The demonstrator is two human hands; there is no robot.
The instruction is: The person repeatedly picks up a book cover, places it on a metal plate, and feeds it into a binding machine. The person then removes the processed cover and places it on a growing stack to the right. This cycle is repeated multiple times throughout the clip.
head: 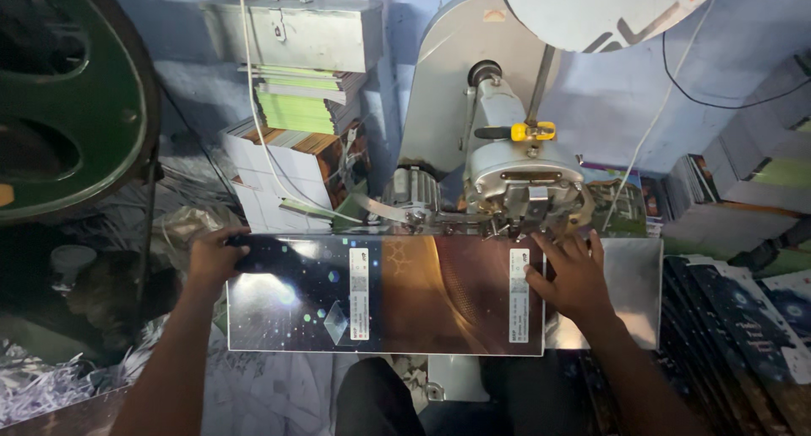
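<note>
While the left hand (213, 254) grips its edge, glossy cover sheet (384, 294) lies under the right hand (573, 274).

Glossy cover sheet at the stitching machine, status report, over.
Left hand grips the glossy cover sheet at its left edge. Right hand flat on its right end. Stitching head directly behind the right fingers.

head view, steeply downward, close over machine (515, 178)
</note>
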